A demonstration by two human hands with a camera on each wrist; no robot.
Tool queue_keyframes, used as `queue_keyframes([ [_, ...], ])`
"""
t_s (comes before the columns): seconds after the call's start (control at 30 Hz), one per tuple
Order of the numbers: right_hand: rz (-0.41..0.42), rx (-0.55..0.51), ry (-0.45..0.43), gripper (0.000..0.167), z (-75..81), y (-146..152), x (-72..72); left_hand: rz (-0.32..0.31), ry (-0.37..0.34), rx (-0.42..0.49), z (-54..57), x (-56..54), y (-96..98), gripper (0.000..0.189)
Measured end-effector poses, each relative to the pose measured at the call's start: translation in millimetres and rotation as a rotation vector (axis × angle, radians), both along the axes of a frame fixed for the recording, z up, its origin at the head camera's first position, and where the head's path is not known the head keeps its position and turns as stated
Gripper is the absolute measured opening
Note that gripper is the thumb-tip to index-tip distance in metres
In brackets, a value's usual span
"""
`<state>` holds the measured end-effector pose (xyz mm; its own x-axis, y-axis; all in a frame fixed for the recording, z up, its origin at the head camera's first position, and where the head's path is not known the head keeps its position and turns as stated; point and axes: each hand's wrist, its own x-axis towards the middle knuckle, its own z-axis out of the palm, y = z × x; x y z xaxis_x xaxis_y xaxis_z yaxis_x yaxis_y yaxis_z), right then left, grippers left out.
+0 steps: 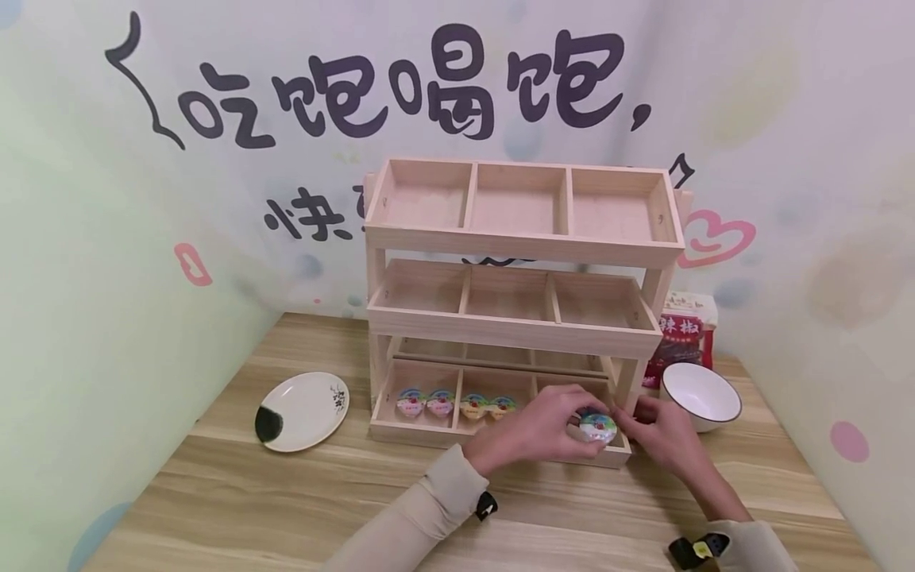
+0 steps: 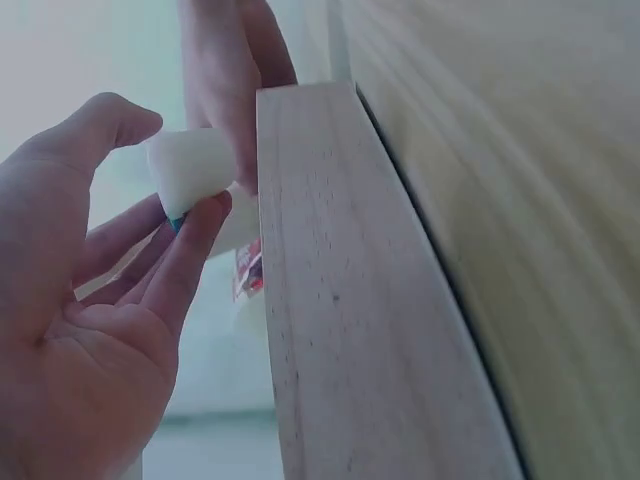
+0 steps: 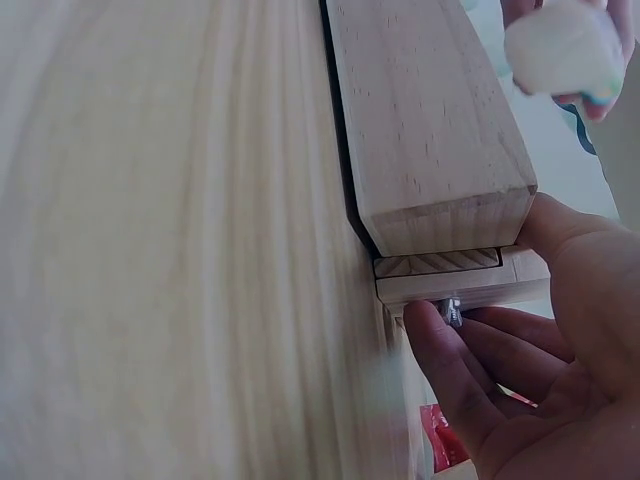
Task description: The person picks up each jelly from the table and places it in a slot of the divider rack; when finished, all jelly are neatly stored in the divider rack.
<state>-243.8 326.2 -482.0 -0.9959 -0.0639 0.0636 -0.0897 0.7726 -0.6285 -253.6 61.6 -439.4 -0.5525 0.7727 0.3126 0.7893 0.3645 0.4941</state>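
Observation:
My left hand (image 1: pixel 546 421) pinches a small jelly cup (image 1: pixel 597 428) with a printed lid, over the right compartment of the bottom tray. The left wrist view shows the cup's pale body (image 2: pixel 192 168) between thumb and fingers, beside the tray's front board (image 2: pixel 340 280). At the tray's right end, my right hand (image 1: pixel 665 437) grips the wooden rack (image 1: pixel 525 245). Its thumb is over the tray's end and its fingers are against the side post, by a metal screw (image 3: pixel 452 312). Two pink-lidded jelly cups (image 1: pixel 411 403) sit in the left compartment, two yellow-lidded ones (image 1: pixel 474 407) in the middle.
The rack's upper tray (image 1: pixel 525 238) and middle tray (image 1: pixel 515 327) each have three compartments. A white oval plate (image 1: pixel 307 409) lies left of the rack on the wooden table (image 1: pixel 236 508). To the right are a white bowl (image 1: pixel 700 393) and a red chili packet (image 1: pixel 682 334).

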Motion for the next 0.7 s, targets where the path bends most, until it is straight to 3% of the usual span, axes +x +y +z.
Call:
queue_keyframes([
  [0.27, -0.012, -0.017, -0.013, 0.063, -1.4, 1, -0.7, 0.031, 0.006, -0.084, 0.2, -17.8, 7.8, 0.044],
  [0.5, -0.016, -0.028, -0.024, 0.063, -0.7, 1, -0.3, 0.053, -0.038, -0.154, -2.4, -21.8, 10.9, 0.044],
  [0.7, -0.02, -0.028, -0.034, 0.068, 1.0, 1, -0.2, 0.083, -0.033, -0.185, -10.1, -25.7, 14.0, 0.04],
])
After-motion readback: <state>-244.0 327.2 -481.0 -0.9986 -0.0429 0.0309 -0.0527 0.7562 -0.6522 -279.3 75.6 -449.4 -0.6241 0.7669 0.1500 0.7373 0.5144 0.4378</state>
